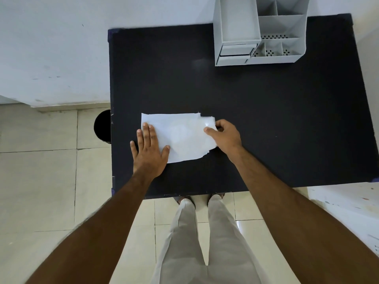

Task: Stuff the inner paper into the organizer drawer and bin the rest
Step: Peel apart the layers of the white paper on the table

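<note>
A white envelope [180, 136] with a torn right end lies flat on the black table [266, 119]. My left hand [149, 149] presses flat on its left end, fingers spread. My right hand [224, 136] pinches the inner paper [208, 121] that sticks out of the torn right end. The grey desk organizer [260, 31] stands at the table's far right, with its two small drawers [235, 52] shut at its front left. A black bin [102, 126] stands on the floor, partly hidden by the table's left edge.
A white wall runs along the far left. Beige tiled floor lies to the left and near side, with my legs at the table's near edge. A white surface with marks sits at the lower right.
</note>
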